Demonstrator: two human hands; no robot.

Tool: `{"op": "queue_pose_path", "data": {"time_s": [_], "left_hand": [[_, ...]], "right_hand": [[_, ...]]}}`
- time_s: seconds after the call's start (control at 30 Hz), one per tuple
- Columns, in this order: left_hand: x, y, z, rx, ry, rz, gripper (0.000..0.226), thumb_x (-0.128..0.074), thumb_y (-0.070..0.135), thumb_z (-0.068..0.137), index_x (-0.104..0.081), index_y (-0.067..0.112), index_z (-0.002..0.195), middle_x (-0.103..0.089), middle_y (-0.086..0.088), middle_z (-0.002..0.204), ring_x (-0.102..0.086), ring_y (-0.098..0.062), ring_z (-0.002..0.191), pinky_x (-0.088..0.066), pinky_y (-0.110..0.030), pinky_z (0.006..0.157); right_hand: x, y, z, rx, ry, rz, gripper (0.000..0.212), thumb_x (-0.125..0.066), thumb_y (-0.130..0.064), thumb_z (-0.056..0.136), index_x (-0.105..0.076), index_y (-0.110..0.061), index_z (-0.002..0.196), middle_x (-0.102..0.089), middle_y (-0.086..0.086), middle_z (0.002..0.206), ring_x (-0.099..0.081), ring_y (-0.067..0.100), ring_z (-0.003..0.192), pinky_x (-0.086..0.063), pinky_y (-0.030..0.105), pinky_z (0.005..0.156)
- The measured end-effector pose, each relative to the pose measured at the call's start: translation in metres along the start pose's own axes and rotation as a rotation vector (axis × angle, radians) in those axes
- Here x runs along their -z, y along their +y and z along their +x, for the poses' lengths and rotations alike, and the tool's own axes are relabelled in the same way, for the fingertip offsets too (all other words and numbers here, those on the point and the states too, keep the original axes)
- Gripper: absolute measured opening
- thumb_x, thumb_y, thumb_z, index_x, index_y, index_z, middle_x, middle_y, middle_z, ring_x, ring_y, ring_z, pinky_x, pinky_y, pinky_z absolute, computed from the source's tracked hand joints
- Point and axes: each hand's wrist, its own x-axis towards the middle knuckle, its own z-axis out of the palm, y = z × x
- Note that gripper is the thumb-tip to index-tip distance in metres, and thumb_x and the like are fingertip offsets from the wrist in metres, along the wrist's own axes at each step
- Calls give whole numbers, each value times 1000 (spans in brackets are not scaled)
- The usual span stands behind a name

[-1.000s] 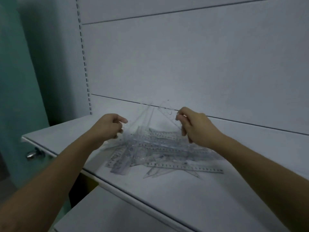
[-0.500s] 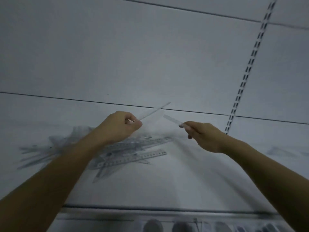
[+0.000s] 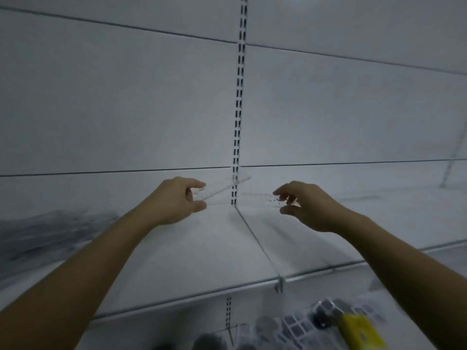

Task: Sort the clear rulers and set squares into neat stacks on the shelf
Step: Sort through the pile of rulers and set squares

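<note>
Clear ruler (image 3: 223, 188), jutting rightward from left hand (image 3: 177, 200)

The left clear plastic ruler (image 3: 226, 187) and the right clear plastic ruler (image 3: 259, 196) look smooth and glassy; the white metal shelf board (image 3: 202, 248) is matt.
</note>
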Motion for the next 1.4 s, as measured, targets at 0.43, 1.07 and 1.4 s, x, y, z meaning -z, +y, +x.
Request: {"op": "queue_pose_path", "data": {"time_s": [0.43, 1.07, 1.4], "left_hand": [[-133, 161, 56, 66, 72, -208, 12, -70, 32, 83, -75, 22, 82, -69, 3, 77, -60, -13, 68, -45, -23, 61], [-159, 221, 138, 7, -194, -644, 20, -69, 26, 86, -70, 7, 93, -74, -12, 86, -73, -20, 73, -57, -36, 69], [-226, 252, 173, -299, 11, -59, 43, -59, 6, 89, -49, 28, 125, -65, 10, 100, -67, -9, 66, -58, -34, 65]], "right_hand": [[43, 190, -68, -97, 21, -21, 33, -67, -22, 88, -64, -24, 121, -62, -3, 117, -58, 13, 102, -44, 24, 86], [44, 291, -21, -262, 4, 5, 28, -70, -21, 87, -68, -22, 115, -66, 1, 118, -59, 17, 105, -41, 22, 84], [26, 364, 27, -119, -161, 37, 24, -74, -25, 83, -73, -25, 107, -70, 0, 111, -62, 13, 99, -45, 22, 88]]}}
